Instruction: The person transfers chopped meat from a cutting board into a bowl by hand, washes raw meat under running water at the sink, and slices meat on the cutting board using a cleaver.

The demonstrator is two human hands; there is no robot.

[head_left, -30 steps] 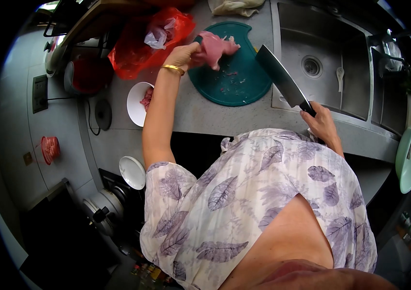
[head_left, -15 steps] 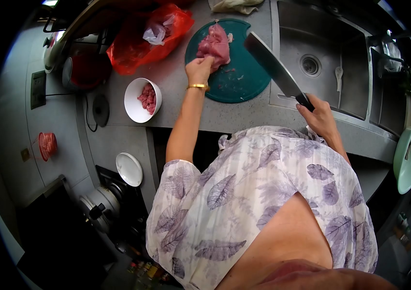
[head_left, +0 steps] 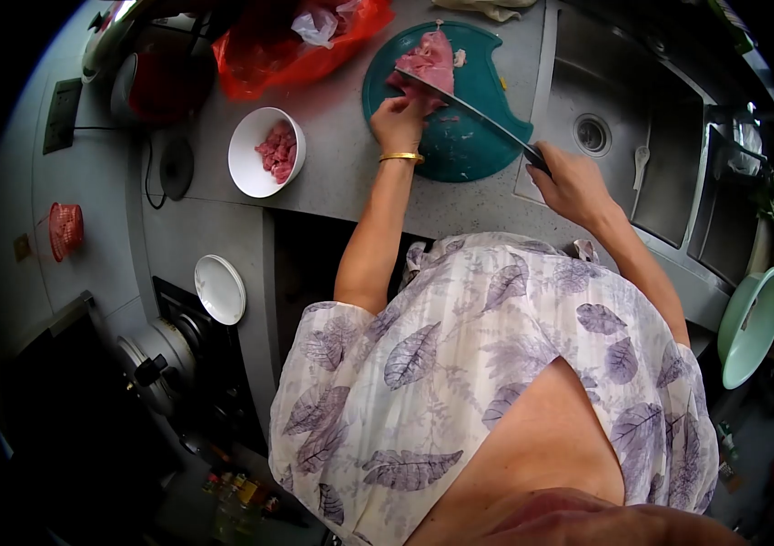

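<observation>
A piece of raw meat [head_left: 430,59] lies on the round green cutting board [head_left: 469,155]. My left hand [head_left: 398,125], with a gold bracelet at its wrist, grips the near end of the meat with closed fingers. In my right hand [head_left: 571,185] is the dark handle of a kitchen knife [head_left: 482,118]. Its blade slants across the board, and the tip end lies over the meat just beyond my left fingers. Whether the edge has entered the meat I cannot tell. Small scraps dot the board's surface.
A white bowl [head_left: 246,164] of cut meat pieces stands left of the board. Behind it lies a red plastic bag [head_left: 255,68]. To the right is a steel sink [head_left: 578,86] holding a white spoon [head_left: 641,166]. A pale green basin [head_left: 751,328] sits at far right.
The knife has come left and down from beside the board onto the meat, with my right hand moving left. My left hand keeps its grip. The whole view has shifted slightly.
</observation>
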